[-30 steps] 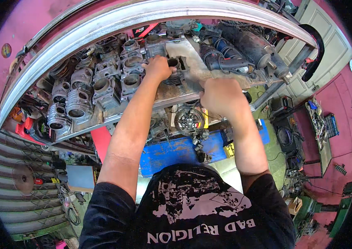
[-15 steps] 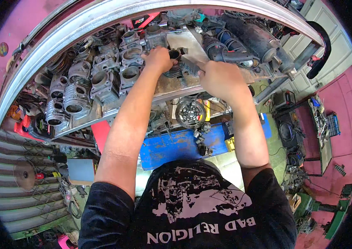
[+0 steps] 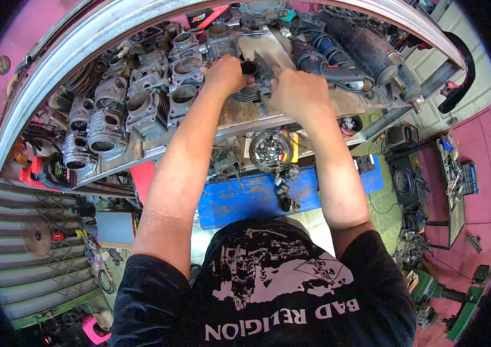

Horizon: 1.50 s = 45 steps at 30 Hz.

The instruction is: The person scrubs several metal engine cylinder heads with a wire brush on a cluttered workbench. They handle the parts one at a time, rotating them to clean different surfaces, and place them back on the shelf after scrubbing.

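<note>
Since the earlier frames both hands have slid a little farther up the shelf (image 3: 309, 118), and the finned cylinder between them now shows its dark round opening more plainly. The left hand (image 3: 226, 74) is closed on the left side of the cylinder (image 3: 253, 81), fingers curled over its top edge. The right hand (image 3: 299, 92) presses against the cylinder's right side, its fingers bent around the part; how firmly it grips cannot be told. The two hands are close together, with only the cylinder between them.

The cylinder is dull grey metal with thin cooling fins around its body and a black bore facing up. It stands on the worn metal shelf, near the middle, a little back from the front edge. To its left a cluster of other grey cylinders (image 3: 141, 104) fills the shelf out to the left end. To its right lie long dark exhaust pipes (image 3: 367, 52). Below the front edge of the shelf hangs a round toothed part (image 3: 270, 151), above a blue bench (image 3: 257, 196).
</note>
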Each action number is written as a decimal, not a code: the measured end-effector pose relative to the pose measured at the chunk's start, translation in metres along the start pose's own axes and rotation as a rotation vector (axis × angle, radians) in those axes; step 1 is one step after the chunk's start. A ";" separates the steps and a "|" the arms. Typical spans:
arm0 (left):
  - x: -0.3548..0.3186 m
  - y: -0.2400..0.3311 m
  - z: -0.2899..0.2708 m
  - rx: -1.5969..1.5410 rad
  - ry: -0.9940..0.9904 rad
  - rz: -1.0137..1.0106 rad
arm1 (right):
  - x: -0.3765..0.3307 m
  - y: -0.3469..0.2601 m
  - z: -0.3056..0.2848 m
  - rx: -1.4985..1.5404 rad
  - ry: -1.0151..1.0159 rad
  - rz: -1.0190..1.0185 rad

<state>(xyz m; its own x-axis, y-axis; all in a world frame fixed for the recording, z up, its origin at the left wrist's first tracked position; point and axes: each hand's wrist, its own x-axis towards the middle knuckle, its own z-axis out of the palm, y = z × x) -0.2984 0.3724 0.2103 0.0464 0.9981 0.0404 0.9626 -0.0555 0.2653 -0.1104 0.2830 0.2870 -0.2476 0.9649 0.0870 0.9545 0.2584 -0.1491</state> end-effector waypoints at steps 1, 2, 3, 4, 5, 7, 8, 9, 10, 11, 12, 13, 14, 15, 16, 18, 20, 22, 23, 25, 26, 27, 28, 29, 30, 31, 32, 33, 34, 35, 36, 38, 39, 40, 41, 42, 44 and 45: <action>0.000 -0.001 0.001 0.004 0.015 0.010 | 0.007 0.002 0.006 0.007 0.009 0.004; -0.002 0.001 -0.002 0.001 0.012 0.006 | 0.012 0.003 0.010 0.014 0.018 -0.014; -0.005 0.003 -0.004 -0.002 0.009 0.001 | 0.016 0.003 0.015 0.020 0.028 -0.032; -0.007 0.005 -0.006 -0.005 0.005 -0.002 | 0.019 0.003 0.022 0.026 0.038 -0.050; -0.008 0.006 -0.006 0.008 0.023 -0.013 | 0.024 0.002 0.038 -0.039 0.113 -0.048; -0.006 0.010 -0.003 0.030 0.054 -0.020 | 0.033 0.005 0.089 -0.175 0.263 -0.031; -0.007 0.010 -0.005 0.032 0.039 -0.029 | 0.035 0.004 0.104 -0.169 0.320 -0.028; -0.007 0.012 -0.006 0.032 0.022 -0.031 | 0.037 0.005 0.116 -0.167 0.376 -0.020; -0.007 0.015 -0.007 0.031 0.005 -0.033 | 0.038 0.008 0.127 -0.164 0.433 -0.010; -0.008 0.013 -0.009 0.023 -0.019 -0.048 | 0.037 0.007 0.138 -0.129 0.502 -0.017; -0.008 0.013 -0.011 0.013 -0.044 -0.057 | 0.033 0.007 0.146 -0.097 0.572 -0.018; -0.008 0.014 -0.013 0.003 -0.069 -0.065 | 0.027 0.007 0.153 -0.065 0.642 -0.018; -0.008 0.014 -0.014 0.026 -0.059 -0.065 | 0.019 0.007 0.159 -0.108 0.659 -0.028; -0.010 0.015 -0.013 0.046 -0.047 -0.064 | 0.008 0.009 0.163 -0.153 0.675 -0.038; -0.010 0.015 -0.013 0.067 -0.036 -0.063 | -0.003 0.010 0.166 -0.200 0.692 -0.047; -0.013 0.015 -0.014 0.038 -0.029 -0.067 | -0.020 0.010 0.150 -0.166 0.546 -0.045; -0.013 0.016 -0.011 0.021 -0.010 -0.081 | -0.026 0.011 0.121 -0.102 0.425 -0.046; -0.013 0.022 -0.016 0.006 -0.062 -0.094 | -0.030 0.009 0.088 -0.119 0.321 -0.048; -0.014 0.025 -0.020 0.000 -0.084 -0.099 | -0.033 0.006 0.070 -0.135 0.281 -0.056; -0.013 0.018 -0.019 -0.011 -0.066 -0.093 | -0.038 -0.001 0.032 -0.162 0.187 -0.092; -0.014 0.012 -0.017 -0.017 -0.058 -0.097 | -0.042 -0.006 0.014 -0.169 0.130 -0.119; -0.013 0.012 -0.016 -0.021 -0.054 -0.104 | -0.045 -0.007 0.000 -0.181 0.073 -0.137; -0.013 0.010 -0.016 -0.025 -0.050 -0.114 | -0.038 -0.009 -0.009 -0.164 0.023 -0.133; -0.012 0.011 -0.015 -0.029 -0.048 -0.119 | -0.024 -0.008 -0.017 -0.148 -0.028 -0.122; -0.012 0.011 -0.014 -0.033 -0.061 -0.112 | -0.009 -0.007 -0.022 -0.130 -0.078 -0.110; -0.011 0.013 -0.015 -0.037 -0.073 -0.102 | 0.008 -0.004 -0.013 -0.106 -0.052 -0.090; -0.010 0.014 -0.015 -0.041 -0.085 -0.098 | 0.021 0.000 -0.002 -0.082 -0.014 -0.104; -0.011 0.017 -0.017 -0.040 -0.083 -0.090 | 0.031 0.005 0.010 -0.060 0.027 -0.116; -0.012 0.021 -0.019 -0.038 -0.081 -0.081 | 0.038 0.010 0.025 -0.037 0.066 -0.127; -0.014 0.022 -0.021 -0.036 -0.077 -0.077 | 0.042 0.013 0.045 -0.040 0.135 -0.121; -0.014 0.024 -0.019 -0.018 -0.052 -0.064 | 0.045 0.019 0.067 -0.045 0.204 -0.111; -0.011 0.017 -0.011 0.019 0.009 -0.056 | 0.046 0.022 0.090 -0.069 0.306 -0.119; -0.011 0.015 -0.010 0.013 0.013 -0.049 | 0.036 0.023 0.096 -0.090 0.335 -0.129; -0.011 0.014 -0.008 0.007 0.018 -0.039 | 0.023 0.026 0.101 -0.111 0.365 -0.136; -0.010 0.011 -0.008 0.002 0.026 -0.033 | 0.004 0.025 0.102 -0.167 0.430 -0.163; -0.008 0.005 -0.007 0.001 0.017 -0.017 | -0.015 0.025 0.103 -0.223 0.498 -0.190; -0.004 -0.006 -0.005 -0.003 -0.004 0.025 | -0.049 0.026 0.080 -0.102 0.402 -0.192; -0.006 -0.004 -0.010 0.014 0.012 0.043 | -0.064 0.028 0.068 -0.042 0.353 -0.191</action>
<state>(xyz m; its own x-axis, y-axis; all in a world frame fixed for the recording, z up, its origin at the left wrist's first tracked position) -0.3051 0.3667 0.2187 0.0850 0.9944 0.0632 0.9633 -0.0982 0.2497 -0.0791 0.2316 0.2104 -0.3555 0.8226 0.4437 0.9046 0.4223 -0.0580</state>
